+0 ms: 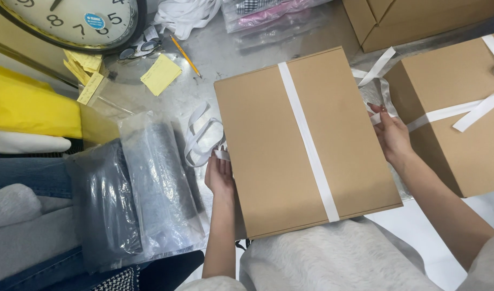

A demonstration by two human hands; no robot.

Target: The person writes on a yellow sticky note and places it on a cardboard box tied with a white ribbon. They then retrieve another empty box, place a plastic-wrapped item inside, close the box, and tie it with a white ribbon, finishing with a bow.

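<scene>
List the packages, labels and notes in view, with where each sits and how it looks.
Flat brown cardboard box, centre, white ribbon lengthwise.
Second brown cardboard box, right, tied with white ribbon.
Plain brown carton, top right.
Clear plastic garment bags, left, holding grey fabric.
Yellow sticky notes, upper left, square.
Round blue sticker on the clock face.

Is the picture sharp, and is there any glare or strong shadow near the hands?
In the head view the cardboard box and its white ribbon are sharp under even, soft light; the left hand and right hand cast only faint shadows; glare shows on the plastic bags and the clock face; the edges bend slightly outward.
</scene>
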